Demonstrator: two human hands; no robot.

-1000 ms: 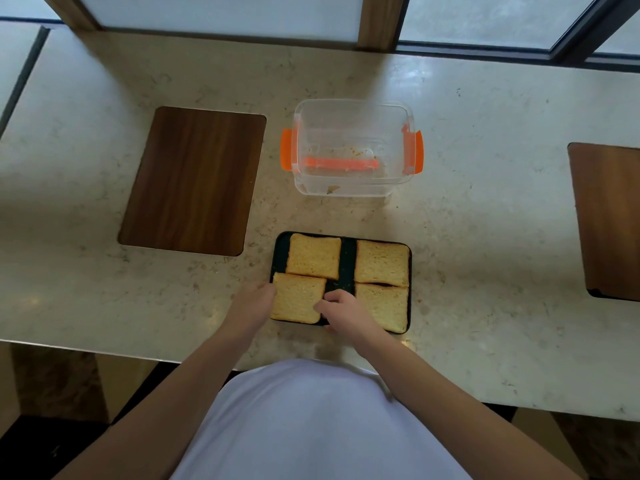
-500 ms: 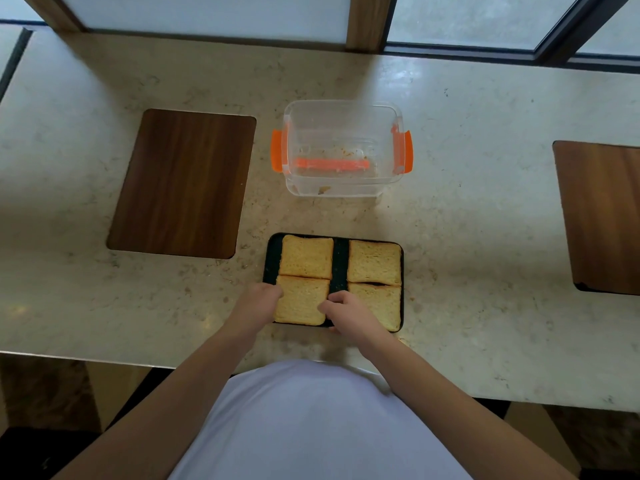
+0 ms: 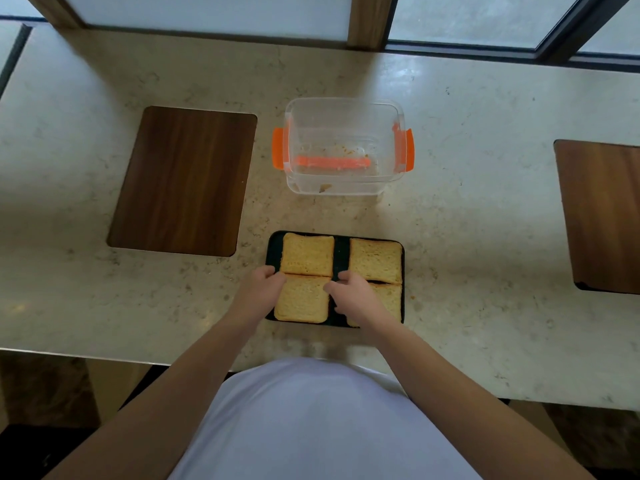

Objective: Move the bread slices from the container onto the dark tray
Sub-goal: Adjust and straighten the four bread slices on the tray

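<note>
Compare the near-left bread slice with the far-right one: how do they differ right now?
The near-left slice has the left hand and right hand at its side edges; the far-right slice lies untouched. The near-left slice abuts the slice behind it; the far-right one shows a dark gap toward its nearer neighbour. Both lie flat on the dark tray.

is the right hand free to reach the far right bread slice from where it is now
Probably yes. The right hand rests on the dark tray just short of the far right slice, with nothing lying between them.
</note>
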